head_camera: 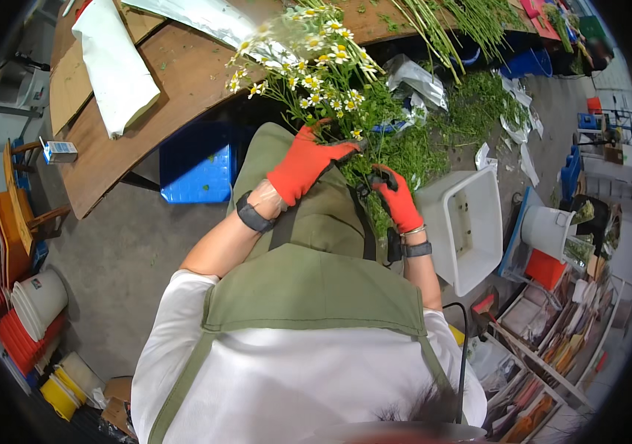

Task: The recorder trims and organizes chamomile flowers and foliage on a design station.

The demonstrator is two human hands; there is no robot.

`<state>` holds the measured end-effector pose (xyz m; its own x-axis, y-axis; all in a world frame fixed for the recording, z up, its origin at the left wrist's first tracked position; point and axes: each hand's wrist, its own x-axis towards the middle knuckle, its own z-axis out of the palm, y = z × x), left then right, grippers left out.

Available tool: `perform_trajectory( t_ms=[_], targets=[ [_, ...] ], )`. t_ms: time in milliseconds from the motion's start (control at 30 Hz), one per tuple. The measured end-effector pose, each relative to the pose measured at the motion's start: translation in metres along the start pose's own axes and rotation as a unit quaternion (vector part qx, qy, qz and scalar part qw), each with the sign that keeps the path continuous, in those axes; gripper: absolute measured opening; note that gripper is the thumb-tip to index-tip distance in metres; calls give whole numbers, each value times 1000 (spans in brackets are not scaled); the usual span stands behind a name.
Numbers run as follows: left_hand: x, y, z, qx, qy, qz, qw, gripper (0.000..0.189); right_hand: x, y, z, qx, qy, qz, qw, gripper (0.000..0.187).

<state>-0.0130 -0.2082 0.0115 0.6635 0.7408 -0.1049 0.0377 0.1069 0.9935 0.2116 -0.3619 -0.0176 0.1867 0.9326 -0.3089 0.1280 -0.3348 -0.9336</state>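
Observation:
A bunch of small white-and-yellow daisy-like flowers (316, 83) extends over the table edge in front of me. My left hand (307, 164), in a red work glove with dark fingertips, grips its leafy stems below the blooms. My right hand (396, 200), gloved the same way, is lower and to the right. Its fingers curl beside the green foliage; whether they pinch a stem is hidden. An olive-green apron (316, 288) covers my lap. Cut greenery (404, 155) lies heaped on the floor just beyond my right hand.
A brown wooden table (182, 66) curves across the front, bearing white wrapping sheets (113, 66) and cut green stems (474, 25). Beneath it is a blue plastic crate (199, 172). A white plastic tub (471, 233) stands at right. Buckets (41, 302) stand at left.

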Motion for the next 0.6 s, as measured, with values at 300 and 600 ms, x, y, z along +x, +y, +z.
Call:
perform_trajectory(
  t_ms=[300,600],
  targets=[
    [-5,-2,1,263,-69,148,951,39,4,19,-6,-4,-8,28,1000,45],
    [-5,-9,7,386,-72,131,910,45,8,30,-10,8,-11,45,999,45]
  ],
)
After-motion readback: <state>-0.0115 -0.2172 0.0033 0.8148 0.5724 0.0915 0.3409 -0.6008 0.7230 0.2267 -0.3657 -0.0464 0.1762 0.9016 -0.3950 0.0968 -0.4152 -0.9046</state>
